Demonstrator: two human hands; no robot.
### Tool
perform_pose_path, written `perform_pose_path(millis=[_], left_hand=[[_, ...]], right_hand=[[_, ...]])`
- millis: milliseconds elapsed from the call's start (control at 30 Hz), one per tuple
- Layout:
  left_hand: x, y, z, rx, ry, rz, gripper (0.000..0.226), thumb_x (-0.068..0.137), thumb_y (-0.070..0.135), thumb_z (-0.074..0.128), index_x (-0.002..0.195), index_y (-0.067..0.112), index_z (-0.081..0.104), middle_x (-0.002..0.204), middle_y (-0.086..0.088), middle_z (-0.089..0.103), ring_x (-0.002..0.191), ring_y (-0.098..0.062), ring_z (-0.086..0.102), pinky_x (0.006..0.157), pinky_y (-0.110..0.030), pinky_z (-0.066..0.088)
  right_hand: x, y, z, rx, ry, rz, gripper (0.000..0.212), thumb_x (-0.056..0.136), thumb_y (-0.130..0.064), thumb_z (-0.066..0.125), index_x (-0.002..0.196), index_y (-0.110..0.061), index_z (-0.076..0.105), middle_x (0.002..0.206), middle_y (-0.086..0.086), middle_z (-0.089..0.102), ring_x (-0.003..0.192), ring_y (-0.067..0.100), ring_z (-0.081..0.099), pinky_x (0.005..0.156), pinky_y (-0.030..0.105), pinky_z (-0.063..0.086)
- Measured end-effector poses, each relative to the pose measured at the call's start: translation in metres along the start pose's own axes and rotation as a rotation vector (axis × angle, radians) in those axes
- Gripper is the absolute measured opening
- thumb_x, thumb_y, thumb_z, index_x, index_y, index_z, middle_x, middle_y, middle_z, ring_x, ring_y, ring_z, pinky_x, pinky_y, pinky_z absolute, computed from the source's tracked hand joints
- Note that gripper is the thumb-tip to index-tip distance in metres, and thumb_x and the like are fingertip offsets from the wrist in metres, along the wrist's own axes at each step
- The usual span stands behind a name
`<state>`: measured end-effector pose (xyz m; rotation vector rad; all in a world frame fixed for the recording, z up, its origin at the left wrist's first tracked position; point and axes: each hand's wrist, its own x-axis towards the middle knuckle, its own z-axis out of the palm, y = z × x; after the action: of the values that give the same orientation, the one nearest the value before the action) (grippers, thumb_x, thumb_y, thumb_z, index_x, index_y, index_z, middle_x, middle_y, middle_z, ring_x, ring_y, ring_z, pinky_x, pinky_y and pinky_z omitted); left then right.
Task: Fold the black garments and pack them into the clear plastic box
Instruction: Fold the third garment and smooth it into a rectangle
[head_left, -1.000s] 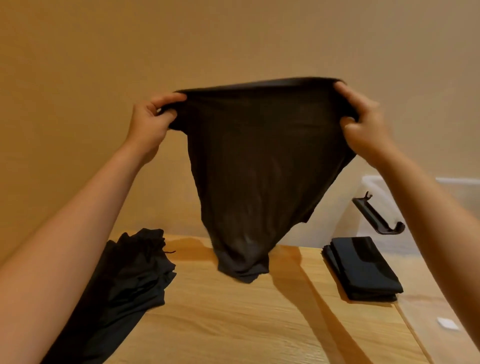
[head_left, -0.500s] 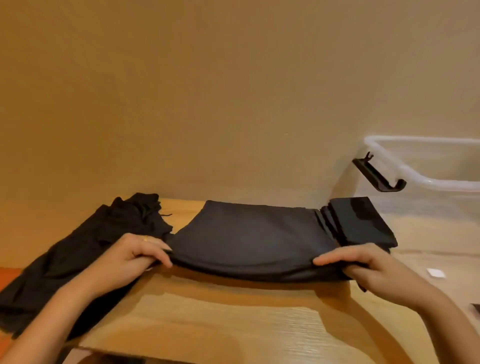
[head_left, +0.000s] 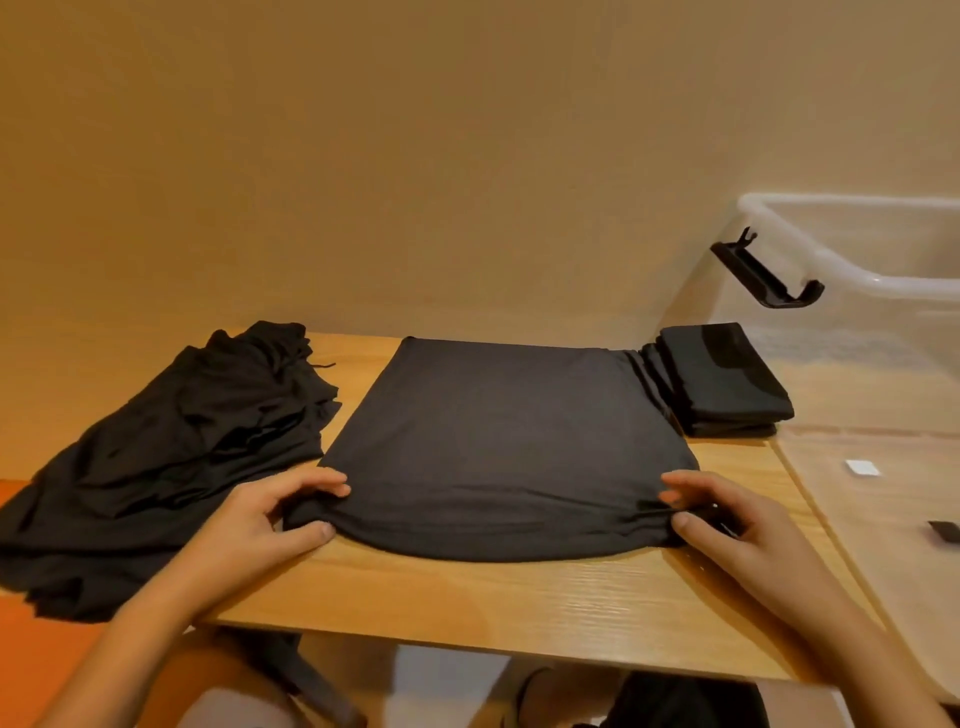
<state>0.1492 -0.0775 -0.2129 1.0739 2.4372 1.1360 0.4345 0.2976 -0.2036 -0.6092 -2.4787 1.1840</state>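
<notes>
Black garment (head_left: 509, 441) lies spread flat on the counter (head_left: 519, 608), and the left hand (head_left: 260, 519) and right hand (head_left: 737, 525) each pinch a near corner, so this fold looks barely begun. One folded stack (head_left: 722, 379) sits just beside the clear plastic box (head_left: 852, 270), a rumpled pile (head_left: 171, 452) waits at the left, and nothing looks packed yet: well under halfway, I'd say.

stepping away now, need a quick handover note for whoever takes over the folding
Left hand pinches the near left corner of the flat black garment spread on the wooden table; right hand pinches its near right corner.
Done: a folded stack of black garments beside the clear plastic box.
Left: fold this one and the crumpled black pile at left, then pack all.
</notes>
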Motion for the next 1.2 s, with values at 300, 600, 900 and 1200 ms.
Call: perform_pose_path(millis=[300, 600, 900, 1200], left_hand=[[-0.006, 0.004, 0.001, -0.085, 0.043, -0.067, 0.019, 0.081, 0.024, 0.08, 0.083, 0.037, 0.066, 0.106, 0.021, 0.073, 0.105, 0.008, 0.063, 0.091, -0.025, 0.044], [-0.007, 0.011, -0.003, -0.288, 0.204, -0.16, 0.034, 0.077, -0.003, 0.078, 0.099, 0.021, 0.07, 0.093, 0.01, 0.076, 0.088, -0.003, 0.071, 0.082, -0.026, 0.052], [0.0, 0.001, -0.006, -0.078, 0.078, -0.14, 0.039, 0.082, 0.023, 0.078, 0.114, 0.042, 0.068, 0.112, 0.027, 0.068, 0.097, -0.004, 0.068, 0.086, -0.029, 0.051], [-0.002, -0.002, 0.0, -0.045, 0.1, -0.054, 0.029, 0.096, 0.021, 0.063, 0.111, 0.046, 0.067, 0.1, 0.014, 0.063, 0.09, -0.004, 0.059, 0.08, -0.027, 0.046]], right_hand=[[-0.012, 0.003, 0.002, 0.227, 0.148, 0.018, 0.015, 0.097, -0.018, 0.06, 0.099, -0.028, 0.071, 0.09, -0.009, 0.072, 0.085, 0.006, 0.067, 0.076, 0.028, 0.053], [-0.011, 0.01, -0.004, 0.44, 0.286, 0.094, 0.012, 0.09, -0.027, 0.063, 0.091, -0.031, 0.075, 0.093, -0.004, 0.073, 0.086, 0.014, 0.068, 0.069, 0.027, 0.058], [-0.014, 0.017, -0.005, 0.485, 0.327, 0.059, 0.019, 0.088, -0.018, 0.066, 0.097, -0.03, 0.077, 0.102, 0.0, 0.075, 0.1, 0.02, 0.07, 0.085, 0.032, 0.06], [-0.01, 0.026, -0.003, 0.439, 0.305, 0.013, 0.029, 0.099, -0.009, 0.056, 0.087, -0.03, 0.072, 0.095, -0.007, 0.069, 0.095, 0.013, 0.065, 0.078, 0.023, 0.056]])
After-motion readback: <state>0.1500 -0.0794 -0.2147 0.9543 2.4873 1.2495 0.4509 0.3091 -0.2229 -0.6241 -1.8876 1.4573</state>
